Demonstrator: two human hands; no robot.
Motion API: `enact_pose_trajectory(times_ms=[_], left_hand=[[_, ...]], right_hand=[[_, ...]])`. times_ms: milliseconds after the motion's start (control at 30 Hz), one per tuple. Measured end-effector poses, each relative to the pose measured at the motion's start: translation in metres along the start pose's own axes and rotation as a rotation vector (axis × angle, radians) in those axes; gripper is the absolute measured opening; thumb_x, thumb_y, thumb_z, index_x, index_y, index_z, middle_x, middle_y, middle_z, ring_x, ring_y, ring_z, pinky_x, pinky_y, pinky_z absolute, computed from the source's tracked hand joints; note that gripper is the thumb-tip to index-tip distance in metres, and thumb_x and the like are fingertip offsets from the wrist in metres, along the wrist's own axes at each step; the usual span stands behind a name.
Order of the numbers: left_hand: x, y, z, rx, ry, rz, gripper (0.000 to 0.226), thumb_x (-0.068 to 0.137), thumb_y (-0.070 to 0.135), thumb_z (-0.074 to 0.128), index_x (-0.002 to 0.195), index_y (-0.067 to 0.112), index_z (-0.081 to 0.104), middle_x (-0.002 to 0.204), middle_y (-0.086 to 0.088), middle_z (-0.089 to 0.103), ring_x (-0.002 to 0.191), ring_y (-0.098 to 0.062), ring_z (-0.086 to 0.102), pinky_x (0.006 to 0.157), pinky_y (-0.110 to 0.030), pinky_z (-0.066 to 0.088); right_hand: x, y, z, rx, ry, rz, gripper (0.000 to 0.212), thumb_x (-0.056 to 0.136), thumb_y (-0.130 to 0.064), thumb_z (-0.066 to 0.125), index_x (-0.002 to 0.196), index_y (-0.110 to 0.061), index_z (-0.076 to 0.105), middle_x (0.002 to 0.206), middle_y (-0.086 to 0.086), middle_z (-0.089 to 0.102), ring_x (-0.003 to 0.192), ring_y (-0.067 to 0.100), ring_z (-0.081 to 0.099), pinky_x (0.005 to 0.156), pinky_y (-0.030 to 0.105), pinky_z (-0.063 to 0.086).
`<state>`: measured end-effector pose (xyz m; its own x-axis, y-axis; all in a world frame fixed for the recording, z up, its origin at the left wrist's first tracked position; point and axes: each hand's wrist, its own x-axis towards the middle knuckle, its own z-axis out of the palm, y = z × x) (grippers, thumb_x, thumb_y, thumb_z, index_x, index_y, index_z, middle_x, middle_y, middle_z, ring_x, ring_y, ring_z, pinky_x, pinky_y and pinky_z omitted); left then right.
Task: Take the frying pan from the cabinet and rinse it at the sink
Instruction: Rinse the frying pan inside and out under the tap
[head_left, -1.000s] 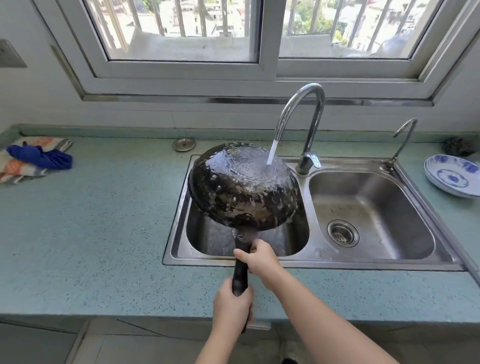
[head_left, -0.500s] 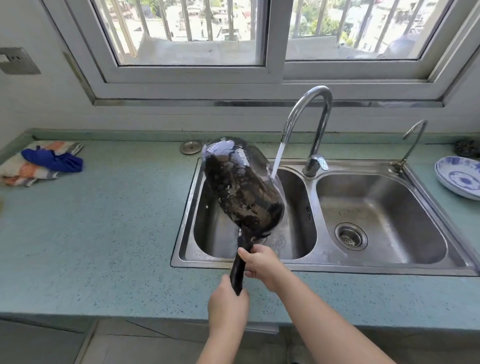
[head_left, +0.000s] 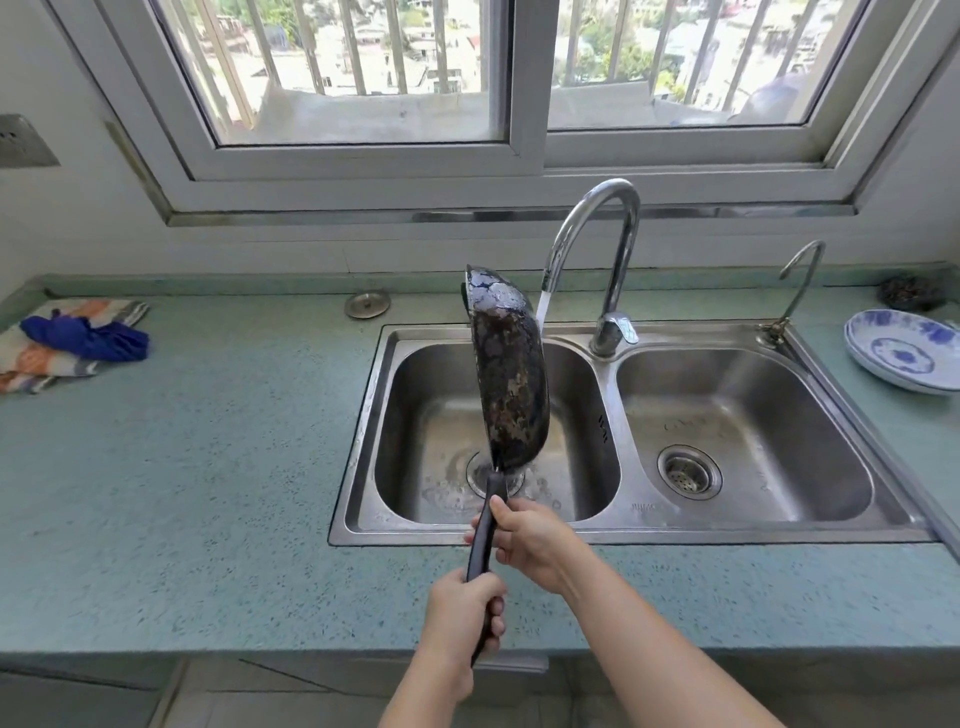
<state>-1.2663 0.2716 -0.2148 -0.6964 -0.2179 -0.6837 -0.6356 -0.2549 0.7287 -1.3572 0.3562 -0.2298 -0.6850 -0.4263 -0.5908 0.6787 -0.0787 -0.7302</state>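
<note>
Now both grips, left hand (head_left: 460, 605) and right hand (head_left: 532, 545), clamp the frying pan (head_left: 506, 374) handle (head_left: 492, 486); sink (head_left: 727, 535) stamp (head_left: 644, 506) illegible.

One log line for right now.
rinse; frying pan on edge over left basin; left hand, right hand grip handle; faucet running

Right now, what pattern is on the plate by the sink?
The plate: blue floral on white; head view.

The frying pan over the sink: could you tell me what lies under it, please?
The left basin, its floor wet, and its drain, partly visible. The frying pan and its handle cover the drain's middle.
</note>
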Motion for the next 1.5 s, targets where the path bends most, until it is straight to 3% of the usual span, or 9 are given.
enact_pose_trajectory(times_ms=[233,500,567,667,767,1000,1267,1400,1500], left_hand=[[0.001,-0.003,-0.007,0.097,0.105,0.067,0.019,0.076,-0.005,0.049,0.063,0.008,0.048,0.04,-0.002,0.044,0.029,-0.013,0.038,0.032,-0.014,0.026],[0.008,-0.002,-0.018,-0.007,0.02,0.044,0.013,0.077,0.001,0.056,0.07,0.01,0.05,0.041,0.001,0.049,0.029,-0.012,0.042,0.031,-0.014,0.027],[0.009,-0.002,-0.017,-0.035,0.007,0.044,0.014,0.075,0.0,0.057,0.069,0.011,0.052,0.041,0.001,0.051,0.029,-0.013,0.042,0.032,-0.014,0.029],[0.007,-0.004,-0.013,-0.048,0.014,0.059,0.014,0.073,-0.003,0.057,0.07,0.01,0.055,0.041,-0.002,0.051,0.029,-0.014,0.041,0.031,-0.016,0.031],[0.007,-0.007,-0.009,-0.045,0.026,0.081,0.014,0.073,-0.007,0.056,0.071,0.008,0.055,0.04,-0.004,0.05,0.03,-0.014,0.04,0.03,-0.018,0.034],[0.01,-0.013,0.004,0.016,0.073,0.128,0.013,0.072,-0.007,0.053,0.079,0.003,0.056,0.039,-0.005,0.05,0.029,-0.016,0.041,0.033,-0.022,0.037],[0.018,-0.023,0.023,0.137,0.137,0.177,0.011,0.07,-0.002,0.058,0.078,0.007,0.057,0.049,-0.01,0.053,0.029,-0.014,0.046,0.036,-0.023,0.044],[0.019,-0.021,0.025,0.232,0.162,0.198,0.013,0.064,0.012,0.062,0.076,0.012,0.058,0.052,-0.007,0.059,0.037,-0.021,0.054,0.044,-0.034,0.051],[0.019,-0.02,0.023,0.36,0.192,0.236,0.013,0.065,0.019,0.065,0.073,0.021,0.055,0.058,0.002,0.06,0.048,-0.014,0.056,0.039,-0.019,0.04]], right_hand=[[0.002,0.008,0.016,-0.005,-0.003,0.053,0.019,0.099,-0.02,0.038,0.097,-0.006,0.05,0.081,0.003,0.065,0.064,0.008,0.069,0.052,0.021,0.036],[0.001,0.004,0.027,0.141,0.006,0.075,0.031,0.099,-0.019,0.036,0.083,-0.004,0.057,0.076,0.008,0.067,0.074,0.019,0.065,0.07,0.031,0.045],[0.0,0.004,0.028,0.201,0.018,0.082,0.033,0.1,-0.018,0.034,0.083,-0.002,0.057,0.078,0.009,0.067,0.073,0.019,0.064,0.067,0.03,0.05],[-0.002,0.009,0.027,0.225,0.041,0.081,0.037,0.1,-0.018,0.032,0.081,0.001,0.058,0.063,0.006,0.071,0.072,0.018,0.064,0.063,0.028,0.053],[-0.001,0.014,0.024,0.233,0.05,0.076,0.04,0.1,-0.02,0.031,0.081,0.001,0.059,0.055,0.006,0.071,0.06,0.015,0.068,0.061,0.027,0.054],[0.003,0.019,0.016,0.317,0.112,0.046,0.03,0.099,-0.015,0.035,0.085,0.002,0.056,0.074,0.013,0.067,0.053,0.014,0.069,0.048,0.026,0.057],[-0.001,0.019,0.0,0.226,0.151,-0.012,0.023,0.096,-0.009,0.043,0.082,0.001,0.058,0.059,0.008,0.072,0.056,0.018,0.071,0.048,0.027,0.057],[-0.004,0.019,-0.003,0.202,0.151,-0.03,0.014,0.093,-0.004,0.049,0.1,0.007,0.053,0.06,0.009,0.071,0.059,0.019,0.071,0.048,0.028,0.056],[-0.003,0.022,0.003,0.21,0.17,-0.021,0.024,0.094,-0.002,0.046,0.113,0.012,0.049,0.064,0.014,0.068,0.056,0.018,0.071,0.045,0.026,0.055]])
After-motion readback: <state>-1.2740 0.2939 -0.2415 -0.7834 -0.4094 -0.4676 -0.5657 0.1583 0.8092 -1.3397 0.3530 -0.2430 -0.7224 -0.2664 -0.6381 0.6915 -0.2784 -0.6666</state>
